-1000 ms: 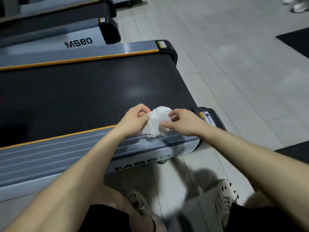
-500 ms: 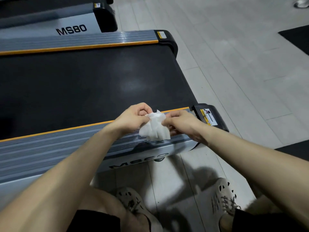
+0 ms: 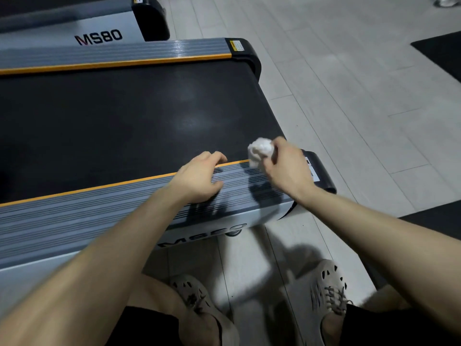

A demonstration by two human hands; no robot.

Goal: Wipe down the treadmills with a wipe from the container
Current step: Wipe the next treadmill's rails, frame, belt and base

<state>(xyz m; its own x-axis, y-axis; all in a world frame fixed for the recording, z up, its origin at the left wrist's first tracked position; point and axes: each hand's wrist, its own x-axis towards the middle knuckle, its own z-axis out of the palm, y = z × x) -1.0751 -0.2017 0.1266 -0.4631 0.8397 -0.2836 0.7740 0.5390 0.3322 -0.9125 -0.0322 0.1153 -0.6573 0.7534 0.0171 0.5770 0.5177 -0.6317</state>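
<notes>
Bunching the wipe (image 3: 260,149) in the right hand (image 3: 287,168) readies it for rubbing, while the empty, loosely curled left hand (image 3: 199,177) steadies on the treadmill rail (image 3: 99,211).

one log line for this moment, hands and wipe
right hand: grips balled wipe over near rail end | left hand: empty, fingers loosely curled, over same rail | wipe-to-rail contact: cannot tell

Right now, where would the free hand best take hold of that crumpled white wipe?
Pinch the bunched top of the crumpled white wipe, coming from the left: that end sticks out past the right hand, which grips its lower part.
</notes>
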